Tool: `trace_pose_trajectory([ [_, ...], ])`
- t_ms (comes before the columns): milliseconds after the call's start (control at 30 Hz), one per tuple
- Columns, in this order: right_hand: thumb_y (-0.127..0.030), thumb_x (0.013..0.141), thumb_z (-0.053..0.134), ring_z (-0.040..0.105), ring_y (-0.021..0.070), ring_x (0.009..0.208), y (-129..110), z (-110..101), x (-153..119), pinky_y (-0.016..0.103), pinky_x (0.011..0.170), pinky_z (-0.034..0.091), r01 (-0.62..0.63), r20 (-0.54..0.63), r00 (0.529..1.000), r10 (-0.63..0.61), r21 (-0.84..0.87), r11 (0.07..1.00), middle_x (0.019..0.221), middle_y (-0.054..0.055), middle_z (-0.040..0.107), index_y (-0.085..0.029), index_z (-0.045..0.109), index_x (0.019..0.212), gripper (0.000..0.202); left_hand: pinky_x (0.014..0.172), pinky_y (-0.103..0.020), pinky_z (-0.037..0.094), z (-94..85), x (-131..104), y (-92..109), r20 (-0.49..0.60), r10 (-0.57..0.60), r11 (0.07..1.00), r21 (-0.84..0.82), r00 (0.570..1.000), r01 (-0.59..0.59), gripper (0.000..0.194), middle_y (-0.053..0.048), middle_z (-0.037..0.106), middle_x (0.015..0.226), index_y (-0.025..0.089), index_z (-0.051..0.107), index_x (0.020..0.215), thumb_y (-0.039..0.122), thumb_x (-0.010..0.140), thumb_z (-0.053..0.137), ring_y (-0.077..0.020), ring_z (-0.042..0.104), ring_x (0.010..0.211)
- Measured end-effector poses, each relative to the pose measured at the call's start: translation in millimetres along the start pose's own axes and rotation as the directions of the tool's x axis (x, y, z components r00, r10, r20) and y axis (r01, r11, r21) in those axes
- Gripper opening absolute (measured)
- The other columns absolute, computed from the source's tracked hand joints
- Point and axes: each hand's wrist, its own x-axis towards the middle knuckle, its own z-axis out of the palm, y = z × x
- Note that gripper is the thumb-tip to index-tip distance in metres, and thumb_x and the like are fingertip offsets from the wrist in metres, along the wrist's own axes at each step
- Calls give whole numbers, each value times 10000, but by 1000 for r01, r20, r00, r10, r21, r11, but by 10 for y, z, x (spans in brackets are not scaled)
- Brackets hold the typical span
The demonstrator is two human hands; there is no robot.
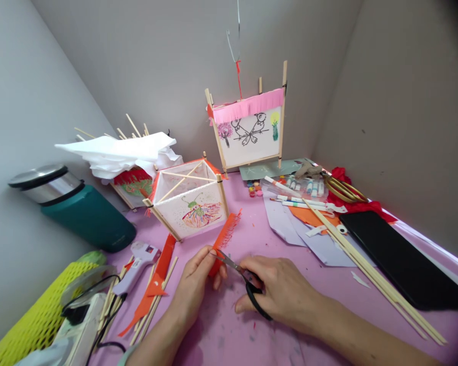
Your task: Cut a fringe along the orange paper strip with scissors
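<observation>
My left hand [200, 272] pinches an orange paper strip [226, 235] whose far part is cut into a fringe along one edge. Black-handled scissors [256, 295] are in my right hand [280, 287], fingers in the loops, with the blades at the strip beside my left fingertips. Just beyond the strip stands a lantern frame of wooden sticks [191, 203] with white panels, one bearing a colourful insect drawing. Left of my left hand lies another piece of orange paper [156, 284] across several thin sticks.
A lilac glue gun [137, 267] and a teal bottle [87, 213] are at the left. A finished-looking lantern with pink fringe [248, 129] hangs or stands at the back. On the right are a black phone-like slab [400, 259], long sticks [366, 269], markers [305, 203] and paper sheets [320, 249].
</observation>
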Motion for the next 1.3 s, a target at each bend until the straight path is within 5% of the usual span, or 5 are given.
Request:
trace_pose_trajectory([
  [933,-508,831,539,518,129,627,40,115,23,221,584,327,19,-28,999,-20,-38,999,748,-5,610,-209,573,864,302,544,-229,334,1,-1,-11,27,28,1000,4,999,-28,298,18,557,627,157,538,718,333,923,412,-85,416,511],
  [1300,-531,765,625,473,114,555,50,91,96,212,526,276,29,9,1000,-28,-63,998,648,-39,580,-210,565,778,327,480,-211,330,-30,45,-42,-6,10,1000,-5,1000,-10,298,23,550,598,155,516,704,356,907,433,-72,407,459],
])
